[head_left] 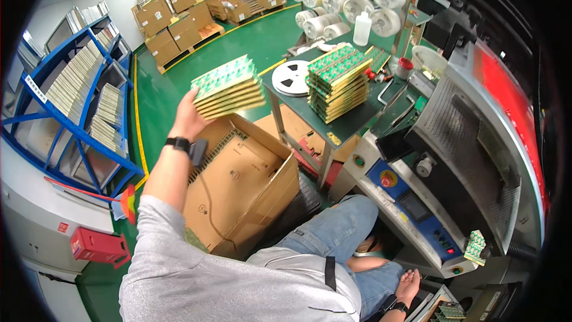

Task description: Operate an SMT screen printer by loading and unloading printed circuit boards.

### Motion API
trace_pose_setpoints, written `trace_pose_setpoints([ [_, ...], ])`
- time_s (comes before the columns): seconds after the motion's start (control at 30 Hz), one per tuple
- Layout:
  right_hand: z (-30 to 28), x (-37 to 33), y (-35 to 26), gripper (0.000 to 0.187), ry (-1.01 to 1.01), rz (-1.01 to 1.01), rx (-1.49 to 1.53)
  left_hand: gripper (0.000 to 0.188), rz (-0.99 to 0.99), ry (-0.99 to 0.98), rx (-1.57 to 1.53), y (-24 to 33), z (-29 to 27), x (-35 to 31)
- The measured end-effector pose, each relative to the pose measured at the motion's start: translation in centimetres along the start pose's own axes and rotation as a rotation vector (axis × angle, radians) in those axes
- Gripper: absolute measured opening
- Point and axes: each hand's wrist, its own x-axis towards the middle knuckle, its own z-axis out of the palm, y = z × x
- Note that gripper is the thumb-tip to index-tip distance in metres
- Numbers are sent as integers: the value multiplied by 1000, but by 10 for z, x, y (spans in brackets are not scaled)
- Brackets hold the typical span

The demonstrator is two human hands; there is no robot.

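My left hand (189,116) is closed on the near left edge of a stack of green circuit boards (228,88) with tan edges. The stack is held in the air above the far end of an open cardboard box (241,182). Inside the box, along its left side, a row of circuit-board edges (221,146) shows, partly hidden by my wrist. My right hand (408,285) rests low beside my knee, palm up, fingers loosely apart with nothing in them. Another tall stack of circuit boards (338,86) stands on the dark table to the right of the box.
A white reel (291,78) and a white squeeze bottle (361,28) share the table (357,120). At right stands a machine with a control panel (411,206), a circuit board (475,248) by its corner. Blue racks (71,116) line the left; cartons (179,30) stand behind.
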Motion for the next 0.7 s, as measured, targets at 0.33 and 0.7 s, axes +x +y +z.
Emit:
trace_pose_setpoints([
  [0.33, 6, -11, 7, 21, 52, -80, -22, 59, 499, 432, 63, -113, 115, 197],
  [0.7, 8, -2, 9, 20, 92, -96, -56, 91, 169, 438, 250, -144, 133, 202],
])
